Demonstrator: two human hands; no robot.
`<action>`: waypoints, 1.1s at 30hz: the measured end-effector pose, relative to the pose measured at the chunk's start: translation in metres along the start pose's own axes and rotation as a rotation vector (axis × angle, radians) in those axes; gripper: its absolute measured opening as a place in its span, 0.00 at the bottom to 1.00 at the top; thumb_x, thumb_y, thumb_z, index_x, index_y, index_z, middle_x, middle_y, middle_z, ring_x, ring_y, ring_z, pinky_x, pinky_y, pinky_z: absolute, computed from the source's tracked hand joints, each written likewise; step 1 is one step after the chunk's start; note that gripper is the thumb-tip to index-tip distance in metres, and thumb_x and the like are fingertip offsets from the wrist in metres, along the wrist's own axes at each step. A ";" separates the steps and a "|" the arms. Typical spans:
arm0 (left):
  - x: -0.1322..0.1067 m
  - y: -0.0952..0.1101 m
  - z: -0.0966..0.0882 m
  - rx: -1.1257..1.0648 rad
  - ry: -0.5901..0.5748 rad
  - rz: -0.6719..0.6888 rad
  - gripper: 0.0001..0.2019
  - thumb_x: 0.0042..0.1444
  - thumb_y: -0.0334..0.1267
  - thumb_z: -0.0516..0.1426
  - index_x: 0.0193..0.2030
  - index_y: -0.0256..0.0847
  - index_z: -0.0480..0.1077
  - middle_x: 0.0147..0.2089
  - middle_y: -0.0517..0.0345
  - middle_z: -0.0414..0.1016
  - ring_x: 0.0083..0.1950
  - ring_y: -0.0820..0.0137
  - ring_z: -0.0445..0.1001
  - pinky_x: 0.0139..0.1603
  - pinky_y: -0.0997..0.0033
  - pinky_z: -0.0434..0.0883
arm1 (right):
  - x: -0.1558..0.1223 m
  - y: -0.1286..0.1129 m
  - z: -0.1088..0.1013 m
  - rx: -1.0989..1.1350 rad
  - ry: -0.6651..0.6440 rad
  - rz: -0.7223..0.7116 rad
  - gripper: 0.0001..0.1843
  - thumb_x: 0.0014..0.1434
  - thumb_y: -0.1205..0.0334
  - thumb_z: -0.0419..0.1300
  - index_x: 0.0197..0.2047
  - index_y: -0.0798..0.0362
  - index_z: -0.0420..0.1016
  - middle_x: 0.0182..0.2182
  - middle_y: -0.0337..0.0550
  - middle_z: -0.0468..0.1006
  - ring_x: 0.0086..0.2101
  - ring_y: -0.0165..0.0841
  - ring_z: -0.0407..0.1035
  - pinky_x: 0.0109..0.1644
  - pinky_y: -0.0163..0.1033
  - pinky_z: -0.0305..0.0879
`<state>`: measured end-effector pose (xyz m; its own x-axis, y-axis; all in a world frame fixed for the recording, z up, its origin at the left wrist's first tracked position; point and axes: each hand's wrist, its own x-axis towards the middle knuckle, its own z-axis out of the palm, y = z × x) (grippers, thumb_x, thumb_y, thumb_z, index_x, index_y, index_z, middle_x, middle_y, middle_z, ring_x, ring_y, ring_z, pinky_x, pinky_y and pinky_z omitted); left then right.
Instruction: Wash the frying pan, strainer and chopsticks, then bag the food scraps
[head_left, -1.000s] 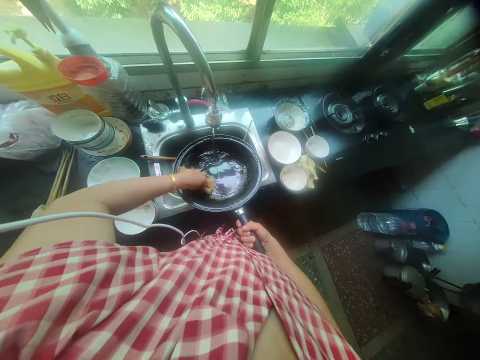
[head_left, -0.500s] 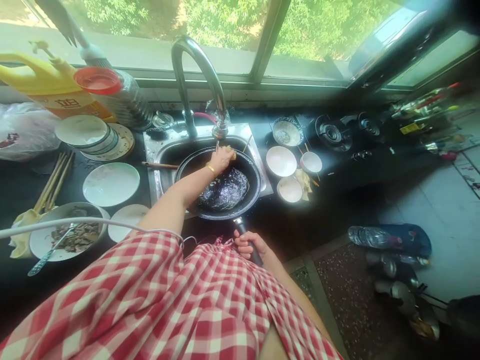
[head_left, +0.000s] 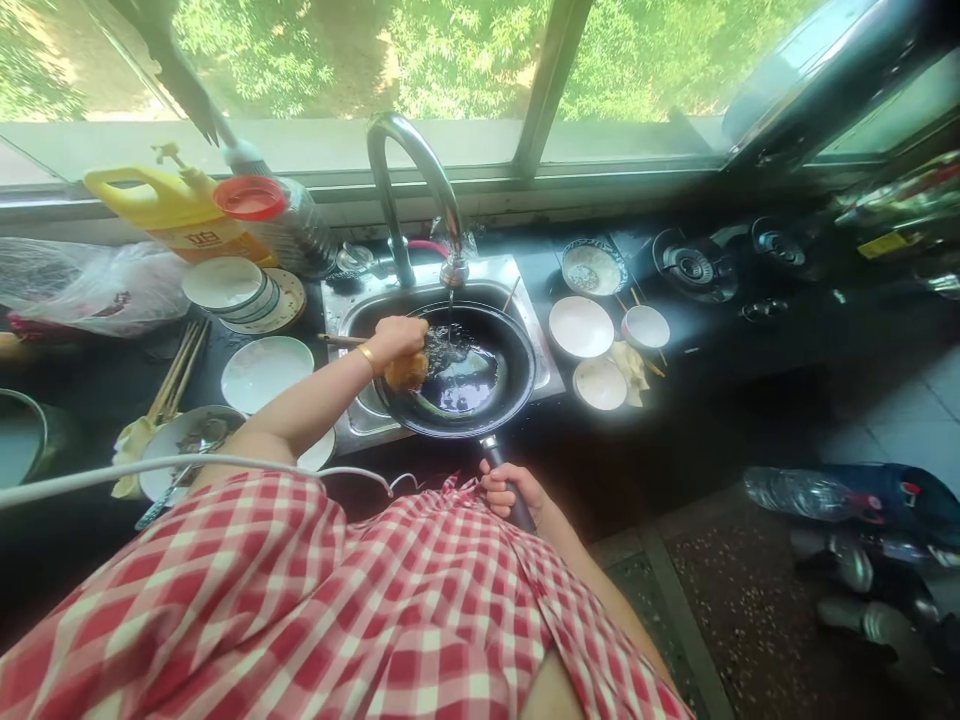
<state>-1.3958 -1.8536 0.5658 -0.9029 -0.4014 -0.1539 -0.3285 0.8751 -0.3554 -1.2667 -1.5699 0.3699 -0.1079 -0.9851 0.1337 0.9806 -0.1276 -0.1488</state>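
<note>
A black frying pan (head_left: 517, 402) rests over the sink (head_left: 541, 340), its inside wet and shiny. My right hand (head_left: 514, 490) is wrapped around the pan's dark handle, close to my checked clothing. At the pan's left inner side, my left hand (head_left: 401, 338) is closed on a yellowish-brown loofah scrubber (head_left: 406, 373), whose lower part shows under the fingers. From the curved faucet (head_left: 453, 270) a thin stream of water falls into the pan. Some pooled water (head_left: 469, 378) glints on the pan's bottom.
On the left stand stacked bowls (head_left: 225, 284), a white plate (head_left: 268, 372), chopsticks (head_left: 180, 372), a red-lidded jar (head_left: 289, 225) and a yellow jug (head_left: 161, 200). Several bowls (head_left: 581, 327) and a gas burner (head_left: 691, 265) are to the right. A white cable (head_left: 247, 461) crosses in front of me.
My left hand has moved with the loofah scrubber from the pan's far side to its left side. My right hand keeps its hold on the handle. The view has shifted slightly.
</note>
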 end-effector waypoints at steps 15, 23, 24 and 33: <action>0.026 0.144 0.081 -0.340 -0.107 0.511 0.25 0.56 0.28 0.50 0.61 0.43 0.67 0.56 0.47 0.69 0.59 0.60 0.67 0.63 0.62 0.63 | -0.001 -0.008 0.015 -0.052 0.102 0.025 0.14 0.49 0.66 0.61 0.35 0.51 0.58 0.17 0.25 0.60 0.14 0.19 0.48 0.16 0.26 0.49; -0.029 0.034 0.065 -0.325 -0.963 0.538 0.22 0.45 0.28 0.57 0.49 0.41 0.76 0.40 0.55 0.78 0.39 0.65 0.73 0.43 0.68 0.70 | -0.002 -0.003 0.018 -0.037 0.122 -0.010 0.15 0.48 0.68 0.61 0.36 0.51 0.58 0.17 0.24 0.59 0.14 0.19 0.47 0.17 0.26 0.51; -0.024 0.016 0.057 -0.202 -0.925 0.451 0.19 0.45 0.27 0.57 0.46 0.38 0.77 0.37 0.54 0.78 0.38 0.64 0.72 0.43 0.66 0.69 | -0.002 -0.002 0.018 -0.041 0.122 -0.014 0.15 0.48 0.67 0.61 0.36 0.52 0.59 0.17 0.24 0.59 0.13 0.19 0.47 0.16 0.26 0.51; 0.050 0.067 0.054 -0.016 -0.061 0.339 0.18 0.60 0.30 0.52 0.55 0.35 0.74 0.53 0.40 0.69 0.55 0.57 0.65 0.56 0.59 0.64 | 0.001 -0.001 0.021 -0.086 0.119 0.041 0.12 0.51 0.66 0.60 0.35 0.51 0.58 0.17 0.25 0.59 0.14 0.20 0.48 0.16 0.26 0.46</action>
<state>-1.4480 -1.8291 0.4847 -0.9434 -0.1020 -0.3156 -0.0173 0.9653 -0.2604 -1.2644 -1.5686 0.3905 -0.0920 -0.9957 0.0091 0.9675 -0.0916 -0.2356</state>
